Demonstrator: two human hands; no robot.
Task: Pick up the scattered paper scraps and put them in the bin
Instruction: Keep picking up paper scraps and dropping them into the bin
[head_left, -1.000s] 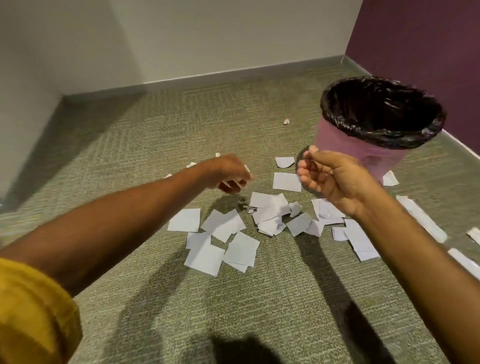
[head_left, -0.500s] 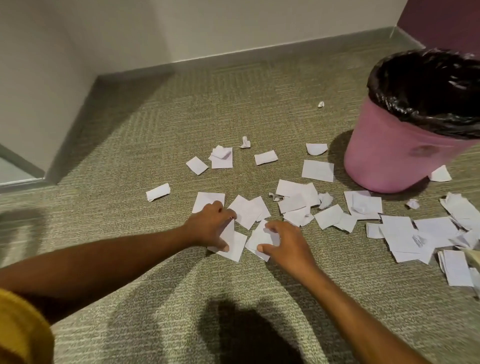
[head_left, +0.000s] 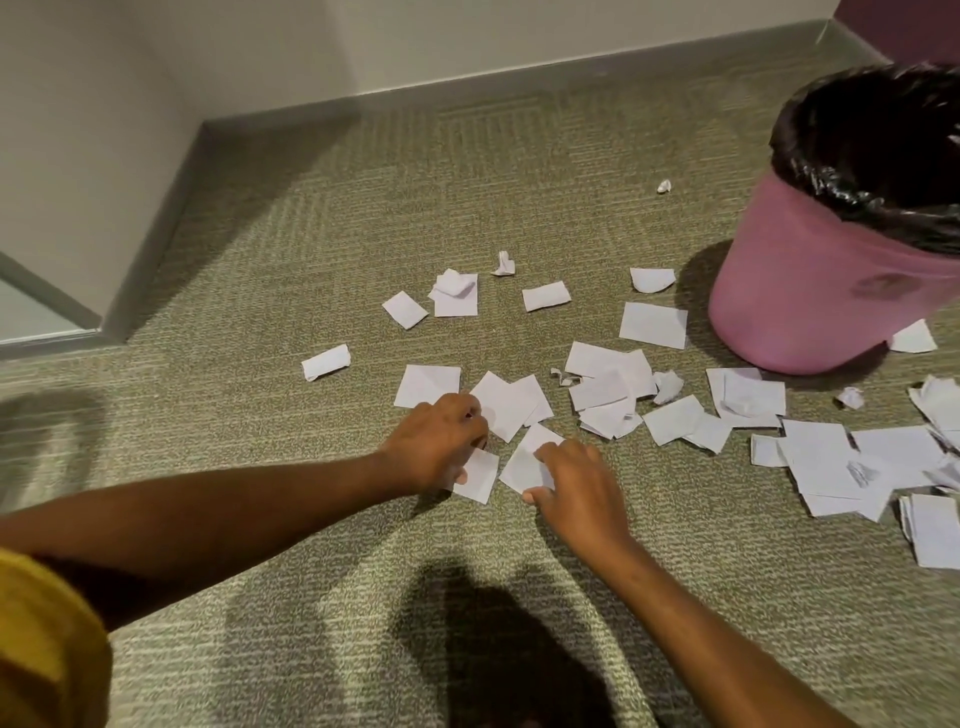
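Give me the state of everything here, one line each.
bin, upright on the carpet, open, black liner in.
paper scraps, scattered on the carpet, mostly flat.
left hand, fingers curled over paper scraps, grip unclear.
right hand, pinching one flat scrap by its edges.

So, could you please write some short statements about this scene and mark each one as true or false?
1. The pink bin stands upright on the carpet. True.
2. The bin has a white bag inside. False: its liner is black.
3. The left hand and the right hand touch scraps on the carpet. True.
4. All scraps are already in the bin. False: many lie on the carpet.
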